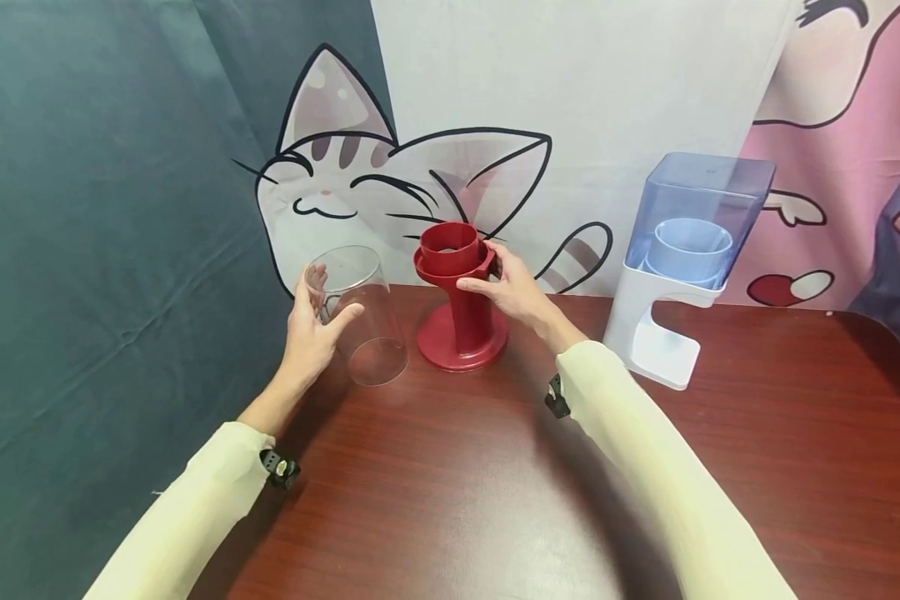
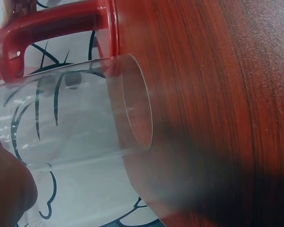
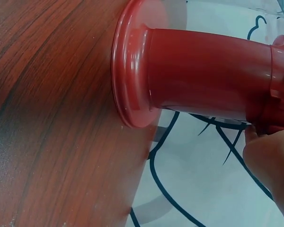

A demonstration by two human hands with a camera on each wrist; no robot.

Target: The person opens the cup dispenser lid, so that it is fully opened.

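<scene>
A clear see-through cylinder (image 1: 378, 333) is held near its top rim by my left hand (image 1: 313, 340), thumb on the near side and fingers round the far side. Whether its lower rim touches the table, I cannot tell. To its right, a red plastic stand (image 1: 471, 312) rises upright from a round base (image 3: 132, 61) on the table, with a ring-shaped collar at the top. My right hand (image 1: 516, 292) grips that collar on its right side; its fingers are mostly hidden behind it. The cylinder (image 2: 75, 118) stands apart from the collar.
A white dispenser stand (image 1: 663, 350) with a translucent blue container (image 1: 697, 187) is at the right on the brown wooden table (image 1: 450, 475). Behind the table hangs a cloth backdrop (image 1: 570, 75) with cartoon cats. A dark green curtain (image 1: 105, 208) borders the left side.
</scene>
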